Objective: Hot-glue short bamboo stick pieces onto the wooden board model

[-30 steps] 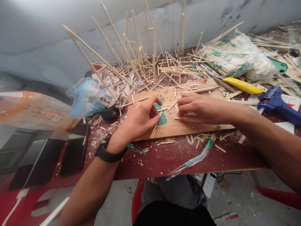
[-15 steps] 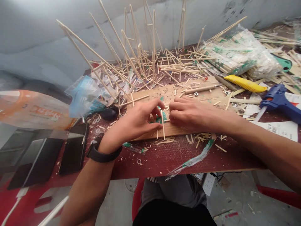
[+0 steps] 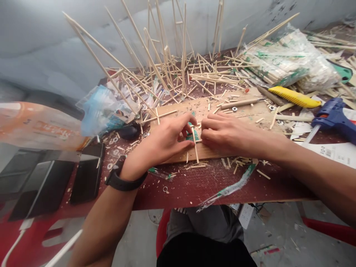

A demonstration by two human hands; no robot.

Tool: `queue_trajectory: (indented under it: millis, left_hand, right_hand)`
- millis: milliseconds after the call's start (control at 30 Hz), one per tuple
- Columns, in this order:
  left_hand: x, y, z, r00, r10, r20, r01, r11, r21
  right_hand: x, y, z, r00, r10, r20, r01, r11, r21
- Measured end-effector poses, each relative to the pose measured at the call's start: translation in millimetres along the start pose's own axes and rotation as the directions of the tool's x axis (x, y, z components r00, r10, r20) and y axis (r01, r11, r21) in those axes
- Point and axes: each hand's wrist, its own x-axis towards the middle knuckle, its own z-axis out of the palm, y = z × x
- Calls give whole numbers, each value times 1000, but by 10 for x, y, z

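Over the wooden board (image 3: 172, 157), my left hand (image 3: 174, 135) curves with thumb and index finger apart, their tips close to an upright-lying thin stick (image 3: 195, 148). A green piece (image 3: 192, 135) lies on the board between my hands. My right hand (image 3: 219, 129) is closed, its fingertips pinched at the end of a short crosswise stick (image 3: 198, 141) that meets the longer one. Left of them, two crossed sticks (image 3: 157, 115) rest at the board's edge. A dark band circles my left wrist.
Tall stick structures (image 3: 183, 55) stand behind the board. At the right lie a yellow-handled cutter (image 3: 294, 97), a blue glue gun (image 3: 330, 115) and bagged sticks (image 3: 286, 61). Phones (image 3: 87, 174) and an orange-printed bag (image 3: 41, 126) are at the left.
The view has shifted slightly. Both hands stay almost in the same place, around the same sticks, with my left thumb tip now nearer the long stick.
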Motion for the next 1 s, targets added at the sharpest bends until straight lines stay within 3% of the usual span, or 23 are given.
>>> queue_trajectory:
  millis: [67, 233, 400, 500, 600, 733, 867, 1000]
  left_hand:
    - [4, -12, -6, 1000, 11, -26, -10, 1000, 25]
    - [39, -91, 40, 973, 27, -229, 6, 989, 145]
    - [81, -144, 119, 983, -7, -183, 44, 979, 197]
    - [43, -105, 11, 985, -13, -173, 55, 969, 241]
    - [-60, -32, -207, 977, -19, -213, 77, 960, 269]
    - [-192, 51, -373, 997, -5, -75, 22, 973, 231]
    - [-220, 87, -295, 998, 11, 62, -23, 983, 183]
    - [-194, 80, -207, 994, -22, 110, 2, 984, 177]
  right_hand:
    - [3, -9, -1, 1000, 2, -16, -3, 999, -40]
    - [3, 27, 6, 993, 10, -116, -21, 995, -100]
    - [-14, 105, -31, 967, 59, -247, -73, 996, -48]
    - [-21, 126, -50, 970, 68, -232, -73, 997, -15]
    - [-23, 134, -49, 975, 81, -208, -78, 997, 23]
    - [-30, 130, -39, 979, 65, -194, -57, 997, 42]
    - [-32, 103, -16, 983, 17, -183, -11, 999, 34]
    - [-19, 72, 24, 987, -3, -161, 8, 999, 33]
